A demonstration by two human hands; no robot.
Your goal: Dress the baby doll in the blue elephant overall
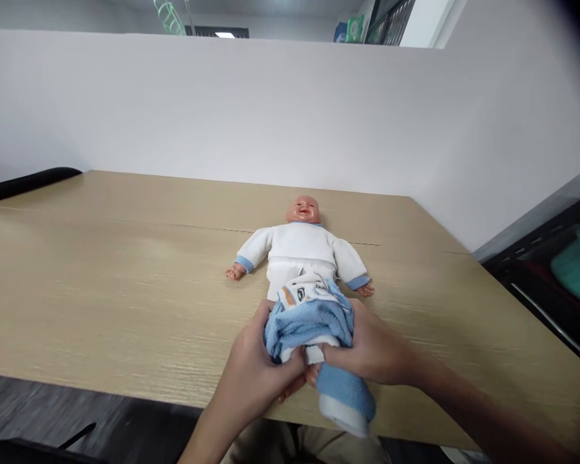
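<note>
A baby doll (303, 243) in a white top with blue cuffs lies on its back on the wooden table (106, 283), head toward the far wall. Bunched over its legs are small blue and white trousers (314, 322) with a printed cartoon face. My left hand (251, 374) grips the bunched fabric from the left, fingers closed round it and the doll's leg. From the right, my right hand (367, 348) is closed on the same fabric. One blue trouser leg (345, 396) hangs toward the table's near edge.
A white partition wall (270, 109) stands behind the table. A dark chair back (24, 183) shows at the far left. At the right is a dark rack (551, 283) holding something teal. The table's near edge runs just below my hands.
</note>
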